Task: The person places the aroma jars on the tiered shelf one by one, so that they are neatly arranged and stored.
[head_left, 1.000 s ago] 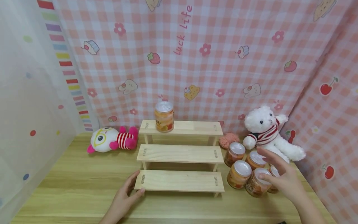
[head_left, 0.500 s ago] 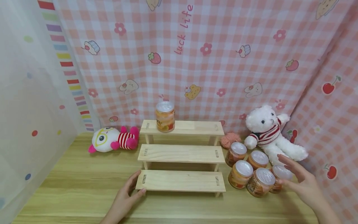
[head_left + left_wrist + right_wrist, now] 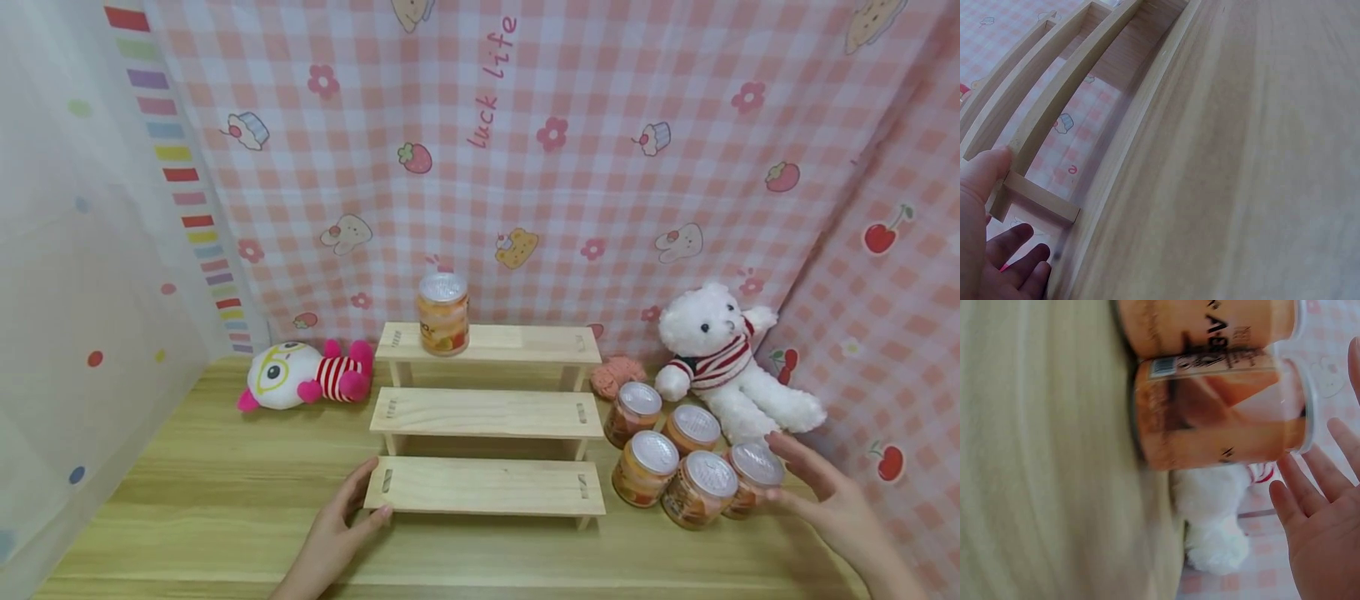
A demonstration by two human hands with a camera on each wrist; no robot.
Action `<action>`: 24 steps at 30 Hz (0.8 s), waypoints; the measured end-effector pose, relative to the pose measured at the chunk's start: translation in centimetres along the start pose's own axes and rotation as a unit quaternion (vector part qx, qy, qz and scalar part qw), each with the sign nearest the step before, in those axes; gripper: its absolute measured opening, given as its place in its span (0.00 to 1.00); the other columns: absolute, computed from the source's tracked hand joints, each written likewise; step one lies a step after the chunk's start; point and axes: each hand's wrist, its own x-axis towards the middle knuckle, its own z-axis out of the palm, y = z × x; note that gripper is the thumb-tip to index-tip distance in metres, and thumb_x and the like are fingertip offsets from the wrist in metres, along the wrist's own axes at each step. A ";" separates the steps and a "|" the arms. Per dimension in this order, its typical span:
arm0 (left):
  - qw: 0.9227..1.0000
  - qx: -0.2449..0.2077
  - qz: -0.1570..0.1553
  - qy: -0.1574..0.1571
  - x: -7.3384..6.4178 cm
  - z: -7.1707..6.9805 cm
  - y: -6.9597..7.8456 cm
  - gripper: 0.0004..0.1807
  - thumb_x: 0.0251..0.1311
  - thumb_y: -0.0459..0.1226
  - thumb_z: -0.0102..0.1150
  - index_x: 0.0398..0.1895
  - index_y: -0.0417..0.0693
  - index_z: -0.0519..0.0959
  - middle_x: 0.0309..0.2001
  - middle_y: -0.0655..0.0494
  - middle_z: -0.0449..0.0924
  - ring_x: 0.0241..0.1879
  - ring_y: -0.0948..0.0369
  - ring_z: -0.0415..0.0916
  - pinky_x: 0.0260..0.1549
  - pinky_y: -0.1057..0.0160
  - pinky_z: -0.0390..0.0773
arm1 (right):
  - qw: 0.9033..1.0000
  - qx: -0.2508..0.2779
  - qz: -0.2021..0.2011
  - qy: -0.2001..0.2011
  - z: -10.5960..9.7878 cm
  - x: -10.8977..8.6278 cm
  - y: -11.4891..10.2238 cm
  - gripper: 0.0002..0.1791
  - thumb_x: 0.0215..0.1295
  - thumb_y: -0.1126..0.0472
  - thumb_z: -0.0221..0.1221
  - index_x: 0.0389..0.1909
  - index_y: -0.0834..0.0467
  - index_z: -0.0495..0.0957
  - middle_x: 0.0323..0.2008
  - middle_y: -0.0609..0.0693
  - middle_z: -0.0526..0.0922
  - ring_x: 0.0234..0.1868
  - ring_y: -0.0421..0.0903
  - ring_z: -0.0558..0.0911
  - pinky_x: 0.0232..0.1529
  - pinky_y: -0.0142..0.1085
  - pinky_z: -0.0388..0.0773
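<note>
A three-step wooden display shelf (image 3: 487, 485) stands mid-table, its lowest board held at the left end by my left hand (image 3: 337, 525). The left wrist view has the thumb (image 3: 988, 167) against that board's edge, with the other fingers curled lower down near the shelf's leg. Just right of a group of several orange-labelled cans is my right hand (image 3: 832, 508), fingers spread and nothing in them. Its fingertips are right by the lid of the outermost can (image 3: 753, 479). In the right wrist view this can (image 3: 1222, 412) stands against a neighbouring can (image 3: 1204, 325). Another can (image 3: 443, 317) stands on the top step.
A white teddy bear (image 3: 716, 358) sits behind the cans, with a ball of pink yarn (image 3: 617, 377) beside it. On the left lies a pink-and-white plush toy (image 3: 300, 375). Checked cloth (image 3: 525, 192) covers the back and right sides around the table (image 3: 187, 500).
My right hand has moved right and slightly down, from over the front cans to beside the outermost one, uncovering the cans. The left hand keeps its place on the shelf.
</note>
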 end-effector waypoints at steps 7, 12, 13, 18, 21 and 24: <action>1.000 -0.001 0.004 0.000 0.0 0.0 -0.2 0.37 0.56 0.37 0.68 0.69 0.46 0.64 0.63 0.41 0.69 0.61 0.53 0.66 0.58 0.62 0.67 | 0.996 0.071 0.054 -0.023 -0.1 -0.9 1.2 0.36 0.52 0.87 0.56 0.65 0.75 0.60 0.59 0.37 0.74 0.58 0.30 0.70 0.52 0.20 0.66; 1.000 0.002 0.009 0.002 0.0 0.1 -0.2 0.37 0.56 0.37 0.68 0.69 0.44 0.64 0.63 0.41 0.69 0.61 0.52 0.66 0.57 0.65 0.66 | 0.992 0.094 0.073 -0.028 0.2 -1.0 1.7 0.37 0.53 0.86 0.57 0.67 0.73 0.59 0.56 0.34 0.75 0.53 0.29 0.74 0.47 0.20 0.71; 1.000 0.002 0.009 0.003 0.0 0.1 -0.3 0.38 0.56 0.37 0.68 0.69 0.44 0.64 0.63 0.41 0.69 0.61 0.52 0.66 0.57 0.65 0.66 | 0.992 0.094 0.074 -0.028 0.2 -1.1 1.8 0.38 0.53 0.85 0.58 0.67 0.73 0.59 0.56 0.34 0.75 0.52 0.28 0.74 0.46 0.21 0.72; 1.000 0.006 0.012 0.005 0.0 0.1 -0.3 0.38 0.56 0.36 0.68 0.69 0.44 0.64 0.63 0.41 0.69 0.61 0.52 0.66 0.57 0.65 0.66 | 0.992 0.101 0.074 -0.026 0.4 -1.1 2.5 0.39 0.52 0.85 0.59 0.67 0.71 0.60 0.59 0.32 0.72 0.54 0.27 0.73 0.45 0.20 0.72; 1.000 0.005 0.013 0.005 0.0 0.1 -0.3 0.37 0.56 0.36 0.68 0.69 0.44 0.64 0.63 0.41 0.69 0.61 0.52 0.66 0.57 0.64 0.66 | 0.988 0.139 0.062 -0.019 0.7 -1.1 2.8 0.39 0.51 0.87 0.57 0.67 0.71 0.60 0.58 0.35 0.73 0.53 0.29 0.74 0.45 0.22 0.74; 1.000 0.006 0.010 0.003 0.0 0.1 -0.3 0.37 0.56 0.37 0.68 0.69 0.45 0.64 0.63 0.41 0.69 0.60 0.52 0.66 0.58 0.62 0.67 | 0.984 0.172 0.054 -0.012 0.9 -1.1 2.8 0.39 0.50 0.89 0.56 0.66 0.72 0.60 0.57 0.39 0.75 0.50 0.32 0.77 0.44 0.24 0.75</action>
